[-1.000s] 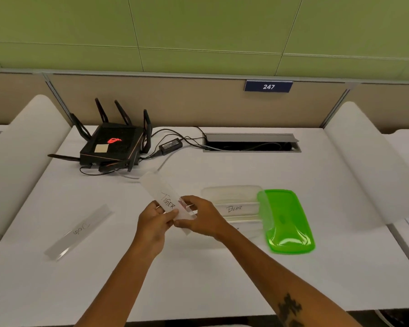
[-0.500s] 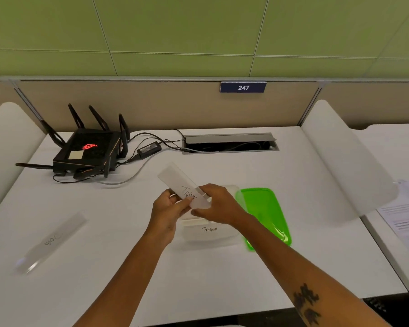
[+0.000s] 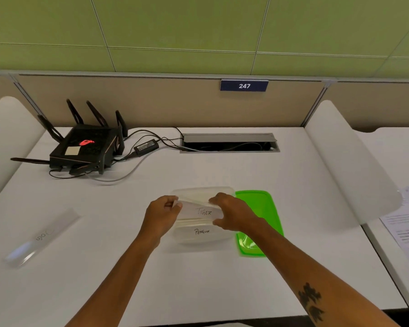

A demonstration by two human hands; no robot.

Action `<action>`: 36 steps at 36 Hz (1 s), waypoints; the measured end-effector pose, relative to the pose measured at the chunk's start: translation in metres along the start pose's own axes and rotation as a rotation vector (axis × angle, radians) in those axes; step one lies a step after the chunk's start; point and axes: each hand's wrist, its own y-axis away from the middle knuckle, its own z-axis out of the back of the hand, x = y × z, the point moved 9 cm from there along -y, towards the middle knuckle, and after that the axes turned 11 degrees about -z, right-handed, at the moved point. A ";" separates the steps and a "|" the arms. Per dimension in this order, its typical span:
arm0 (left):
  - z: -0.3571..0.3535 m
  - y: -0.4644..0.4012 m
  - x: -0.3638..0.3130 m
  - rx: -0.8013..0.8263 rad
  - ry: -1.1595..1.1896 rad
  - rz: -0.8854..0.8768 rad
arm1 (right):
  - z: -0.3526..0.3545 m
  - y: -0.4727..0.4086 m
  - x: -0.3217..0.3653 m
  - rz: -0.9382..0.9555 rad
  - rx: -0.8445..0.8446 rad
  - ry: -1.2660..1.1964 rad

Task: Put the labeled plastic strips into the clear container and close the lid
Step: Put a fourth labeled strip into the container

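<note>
on the white desk the tiger strip, held up at a slant a second ago, now lies level over the clear container, so it looks ready to drop in. the left hand and right hand pinch its ends; the green lid waits beside.

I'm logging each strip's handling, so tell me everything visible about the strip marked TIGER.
The TIGER strip is a long, frosted translucent plastic strip with black handwriting. It lies nearly level across the open clear container, gripped at one end by the left hand and at the other by the right hand.
</note>
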 end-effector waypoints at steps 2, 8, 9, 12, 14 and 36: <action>-0.004 0.002 0.004 0.017 -0.061 0.019 | -0.005 -0.002 -0.001 0.015 0.014 0.017; -0.009 0.004 0.017 0.008 -0.179 0.116 | -0.020 -0.008 -0.002 0.064 0.049 0.059; -0.010 0.004 0.019 0.000 -0.188 0.132 | -0.022 -0.009 -0.002 0.066 0.056 0.064; -0.012 0.003 0.023 -0.012 -0.211 0.173 | -0.028 -0.013 -0.003 0.070 0.080 0.073; -0.013 0.001 0.027 -0.010 -0.233 0.196 | -0.031 -0.015 -0.004 0.072 0.095 0.085; -0.049 -0.014 0.028 0.143 -0.460 0.310 | -0.048 -0.021 0.000 0.150 0.151 0.280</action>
